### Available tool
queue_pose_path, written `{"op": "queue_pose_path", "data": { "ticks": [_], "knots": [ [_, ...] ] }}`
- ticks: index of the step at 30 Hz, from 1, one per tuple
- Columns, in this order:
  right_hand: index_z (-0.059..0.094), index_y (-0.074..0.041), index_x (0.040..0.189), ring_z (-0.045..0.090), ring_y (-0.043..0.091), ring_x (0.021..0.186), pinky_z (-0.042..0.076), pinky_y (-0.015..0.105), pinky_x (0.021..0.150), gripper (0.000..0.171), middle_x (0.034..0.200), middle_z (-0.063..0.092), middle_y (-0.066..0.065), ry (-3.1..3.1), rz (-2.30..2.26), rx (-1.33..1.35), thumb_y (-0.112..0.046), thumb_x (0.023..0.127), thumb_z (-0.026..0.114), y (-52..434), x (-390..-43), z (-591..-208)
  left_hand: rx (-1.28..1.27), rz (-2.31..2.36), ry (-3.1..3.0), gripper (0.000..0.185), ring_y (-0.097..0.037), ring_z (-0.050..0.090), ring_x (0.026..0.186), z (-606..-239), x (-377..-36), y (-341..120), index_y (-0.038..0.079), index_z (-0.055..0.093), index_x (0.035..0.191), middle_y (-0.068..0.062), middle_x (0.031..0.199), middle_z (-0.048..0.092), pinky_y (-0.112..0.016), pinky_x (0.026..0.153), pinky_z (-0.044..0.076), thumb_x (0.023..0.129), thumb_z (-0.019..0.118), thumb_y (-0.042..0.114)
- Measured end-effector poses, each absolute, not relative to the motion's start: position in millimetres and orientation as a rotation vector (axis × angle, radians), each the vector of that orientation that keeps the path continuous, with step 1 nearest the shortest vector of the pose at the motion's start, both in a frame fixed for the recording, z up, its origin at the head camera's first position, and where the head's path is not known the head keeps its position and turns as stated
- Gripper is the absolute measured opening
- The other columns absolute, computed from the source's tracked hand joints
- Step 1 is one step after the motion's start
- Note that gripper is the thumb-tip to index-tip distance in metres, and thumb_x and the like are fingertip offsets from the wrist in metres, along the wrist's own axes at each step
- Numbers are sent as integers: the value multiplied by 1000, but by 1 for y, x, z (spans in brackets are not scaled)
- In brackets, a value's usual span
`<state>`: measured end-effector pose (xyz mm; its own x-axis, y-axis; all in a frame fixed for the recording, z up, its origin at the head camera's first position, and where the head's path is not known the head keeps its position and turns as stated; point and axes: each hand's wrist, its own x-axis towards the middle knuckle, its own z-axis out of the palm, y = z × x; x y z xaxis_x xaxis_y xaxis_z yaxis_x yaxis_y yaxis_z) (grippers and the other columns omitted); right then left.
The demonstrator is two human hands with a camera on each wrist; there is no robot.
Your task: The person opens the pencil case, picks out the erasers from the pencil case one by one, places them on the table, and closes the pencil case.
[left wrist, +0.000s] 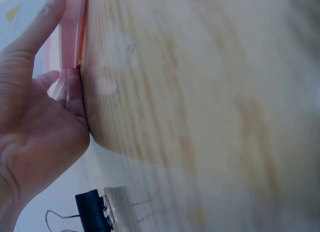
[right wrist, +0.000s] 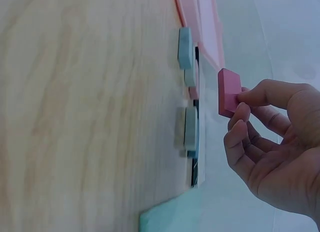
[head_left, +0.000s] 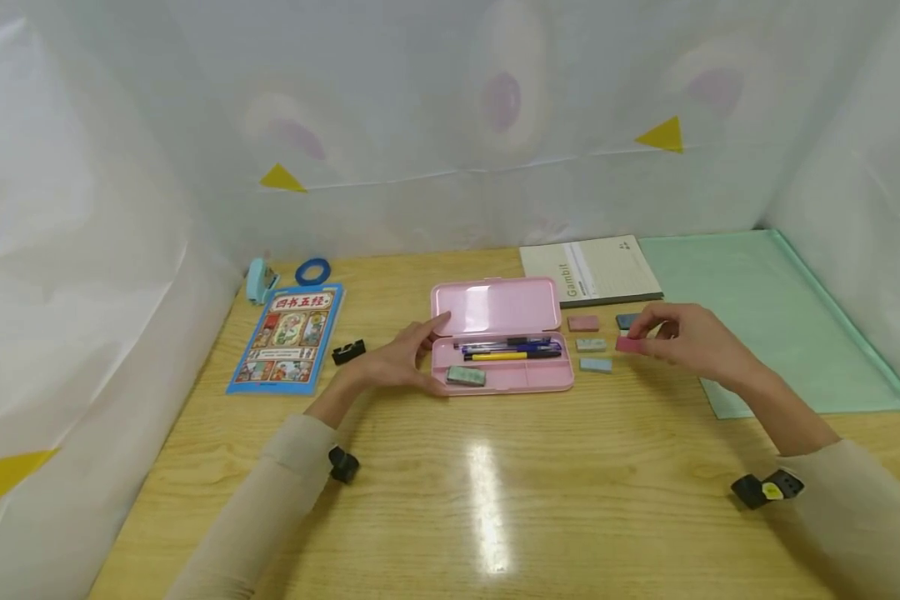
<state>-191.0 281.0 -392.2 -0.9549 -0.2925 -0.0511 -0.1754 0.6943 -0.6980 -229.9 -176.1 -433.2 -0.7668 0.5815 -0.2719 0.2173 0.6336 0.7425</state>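
A pink pencil case (head_left: 549, 379) lies opened flat, its lid tipped back. Several pens (head_left: 506, 356) fill its rear compartment, and a grey-green eraser (head_left: 466, 376) lies in the front left one. My left hand (head_left: 393, 360) grips the case's left end, thumb at the front corner and fingers by the lid; the left wrist view shows this palm beside the pink wall (left wrist: 71, 37). Between thumb and fingertips, my right hand (head_left: 693, 342) pinches a pink eraser (right wrist: 230, 92), lifted off the table. Close by lie a reddish eraser (head_left: 583, 323), a pale eraser (head_left: 591, 344), a light blue eraser (head_left: 596, 365) and a dark blue one (head_left: 627, 321).
Behind the case is a beige notebook (head_left: 615, 258); a green glass-like mat (head_left: 787, 333) covers the right side. At left are a blue-edged book (head_left: 285, 342), a black binder clip (head_left: 348, 351), a light blue stapler (head_left: 258, 282) and a roll of blue tape (head_left: 312, 260).
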Motion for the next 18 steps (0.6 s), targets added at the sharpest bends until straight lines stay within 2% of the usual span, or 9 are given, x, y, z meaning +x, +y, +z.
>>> {"op": "queue_pose_path", "data": {
  "ticks": [7,18],
  "knots": [
    [74,-11,106,57,15,75,46,30,61,13,101,70,7,2719,-1023,-418,-6,98,66,295,-188,-398,623,992,2358,121,-24,38,128,-433,-229,-177,35,8,168,-6,140,39,-40,113,37,80,91,40],
    [75,-12,108,61,18,80,49,29,63,11,101,71,6,2735,-982,-435,-11,99,68,299,-192,-405,632,988,2355,120,-24,38,127,-431,-229,-176,35,8,168,-6,139,39,-40,113,37,81,90,40]
  ]
}}
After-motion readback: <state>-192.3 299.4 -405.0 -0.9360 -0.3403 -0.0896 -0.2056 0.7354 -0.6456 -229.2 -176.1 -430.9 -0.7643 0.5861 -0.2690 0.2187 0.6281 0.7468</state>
